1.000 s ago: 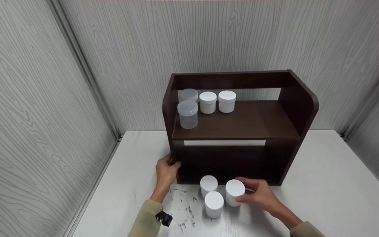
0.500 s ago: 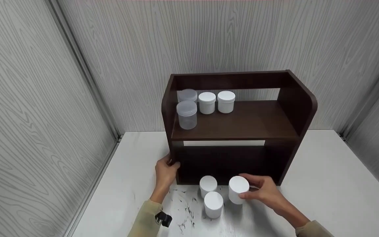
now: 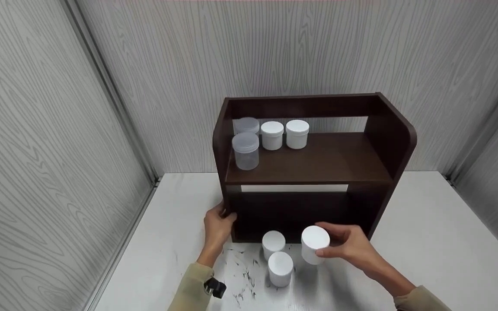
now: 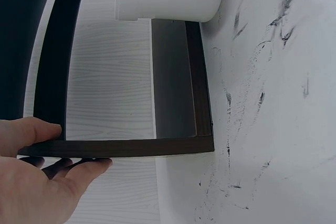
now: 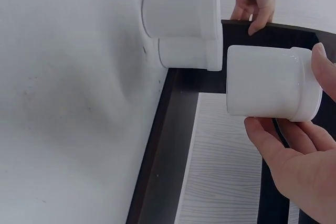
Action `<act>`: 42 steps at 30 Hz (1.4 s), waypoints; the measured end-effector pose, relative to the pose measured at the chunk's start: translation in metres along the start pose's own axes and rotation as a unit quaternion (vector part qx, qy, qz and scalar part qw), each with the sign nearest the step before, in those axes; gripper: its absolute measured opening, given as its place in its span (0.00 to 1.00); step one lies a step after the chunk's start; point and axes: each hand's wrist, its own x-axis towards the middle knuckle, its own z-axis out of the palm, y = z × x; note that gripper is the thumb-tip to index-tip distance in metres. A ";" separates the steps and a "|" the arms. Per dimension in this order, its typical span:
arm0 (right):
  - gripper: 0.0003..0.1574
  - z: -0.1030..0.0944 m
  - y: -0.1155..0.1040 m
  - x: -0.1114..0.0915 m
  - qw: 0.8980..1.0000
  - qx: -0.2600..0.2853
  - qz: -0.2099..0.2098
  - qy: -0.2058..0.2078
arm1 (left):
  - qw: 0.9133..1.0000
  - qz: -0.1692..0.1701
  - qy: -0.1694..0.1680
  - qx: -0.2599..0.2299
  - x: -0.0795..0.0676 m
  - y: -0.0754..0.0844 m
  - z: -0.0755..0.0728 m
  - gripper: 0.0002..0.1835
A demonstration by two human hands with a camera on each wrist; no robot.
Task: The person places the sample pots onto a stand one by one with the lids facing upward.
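My right hand (image 3: pixel 352 248) grips a white lidded jar (image 3: pixel 314 245) between thumb and fingers, held upright above the tabletop in front of the lower shelf. In the right wrist view the held jar (image 5: pixel 268 82) is apart from two other jars. Those two, a rear white jar (image 3: pixel 273 244) and a front white jar (image 3: pixel 280 268), stand close together on the table to its left. My left hand (image 3: pixel 218 226) holds the left side panel of the dark brown shelf unit (image 3: pixel 309 181). Its thumb lies inside the panel and its fingers outside, as the left wrist view shows.
On the upper shelf stand two white jars, a left one (image 3: pixel 272 135) and a right one (image 3: pixel 297 134). Beside them are two translucent jars, one in front (image 3: pixel 246 151) and one behind (image 3: pixel 247 124). Dark scuffs mark the white table (image 3: pixel 180 216). Grey wood-grain panels rise behind and at both sides.
My right hand has lifted the white jar off the table and moved it slightly right, towards the shelf unit. My left hand and the other jars stay put.
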 end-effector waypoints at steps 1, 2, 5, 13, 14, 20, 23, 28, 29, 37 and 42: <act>0.42 0.000 -0.002 0.000 1.000 0.001 0.001 -0.001 | 1.000 0.000 0.000 0.000 0.000 0.000 0.000 0.31; 0.43 0.000 -0.004 0.000 1.000 0.002 0.000 -0.001 | 1.000 0.000 0.000 0.002 0.000 0.000 0.000 0.30; 0.43 -0.001 -0.011 -0.001 1.000 -0.001 0.003 -0.003 | 1.000 -0.001 0.001 0.002 0.000 -0.001 0.000 0.30; 0.45 -0.007 -0.035 0.001 1.000 0.009 0.013 0.001 | 1.000 0.003 -0.003 -0.002 0.000 -0.001 0.000 0.30; 0.45 -0.007 -0.038 0.001 1.000 0.008 0.012 0.002 | 1.000 0.003 -0.004 -0.002 0.000 -0.001 0.000 0.30; 0.46 -0.010 -0.059 0.003 1.000 0.011 0.018 0.010 | 1.000 0.000 -0.006 0.000 -0.001 0.001 0.001 0.30; 0.45 -0.011 -0.068 0.004 1.000 0.013 0.017 0.013 | 1.000 0.001 -0.005 0.000 -0.001 0.000 0.001 0.29; 0.44 -0.013 -0.084 0.006 0.999 0.003 0.016 0.028 | 1.000 0.003 -0.003 0.001 -0.001 0.000 0.000 0.29; 0.44 -0.013 -0.087 0.006 0.999 0.001 0.017 0.031 | 1.000 0.004 -0.002 0.002 0.000 0.000 0.000 0.29; 0.42 -0.021 -0.113 0.010 0.999 -0.018 0.005 0.047 | 1.000 -0.003 0.003 0.008 0.001 -0.002 0.000 0.28; 0.41 -0.029 -0.128 0.013 0.998 -0.028 -0.007 0.054 | 1.000 -0.004 0.002 0.002 0.001 -0.002 0.000 0.29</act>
